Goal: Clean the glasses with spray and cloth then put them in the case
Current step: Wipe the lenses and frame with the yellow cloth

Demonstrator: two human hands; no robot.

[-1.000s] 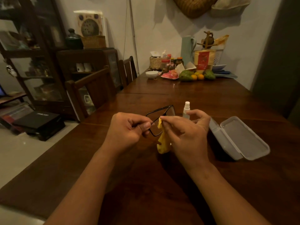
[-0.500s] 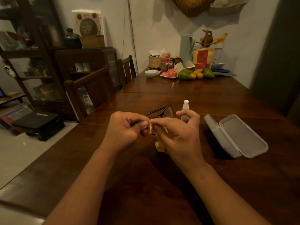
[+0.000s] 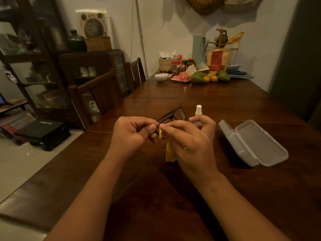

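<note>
Lens-wiping stage, head view. The black-framed glasses [image 3: 172, 116] are held clear of the dark wooden tabletop [image 3: 156, 197], between the two hands. The left hand [image 3: 132, 134] has a narrow grip, thumb against curled fingers, pinched on the near end of the frame; the fingers hide exactly which part it holds. The right hand [image 3: 192, 143] pinches a yellow cloth [image 3: 169, 153] between thumb and forefinger at the nearer lens, with its other fingers lifted and spread. The loose tail of the cloth hangs below the hand, and the far lens stands free beyond the fingertips. A small white spray bottle [image 3: 198, 110] stands upright on the tabletop just behind the right hand, partly hidden by it. The pale plastic case [image 3: 260, 141] lies open to the right, lid back, with nothing visible inside. Handling, as judged: the glasses are light, the thin frame probably flexes, and the lenses smear and scratch easily. The hold therefore belongs on the rim or hinge corner, never on bare glass, and rubbing pressure is best applied to both faces through the cloth. The cloth is soft and limp and stays in place only under a pinch. Whether the temples are folded cannot be told; they would need folding before the glasses go into the case.
</note>
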